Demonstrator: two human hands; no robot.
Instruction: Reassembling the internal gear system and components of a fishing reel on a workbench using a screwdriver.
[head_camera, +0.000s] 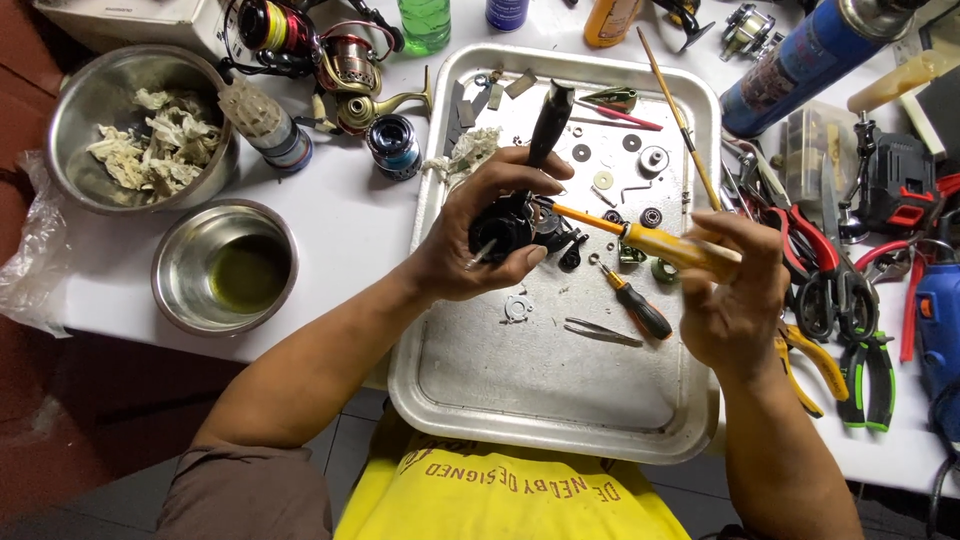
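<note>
Hands are both busy over the tray (540, 400). Left hand (480, 235) is wrapped around a black reel body (510, 225), holding it up above the tray's middle, with the black handle (550, 120) sticking up and away. Right hand (735, 290) pinches a yellow screwdriver (650, 240) in closed fingers, tip poked right into the reel.

Loose bits sit on the tray under all that: washers (603, 180), a few small gears, tweezers (603, 332) and a smaller orange-and-black screwdriver (635, 305) just below the reel. A thin brush (680, 120) lies slanted across the tray's far right edge.

Left of the tray there's a small steel bowl (225, 265) with greenish liquid, and behind it a bigger bowl (140, 125) full of dirty rags. Pliers (865, 375) and scissors (810, 260) are piled on the right, plus a blue can (800, 60) up top.
</note>
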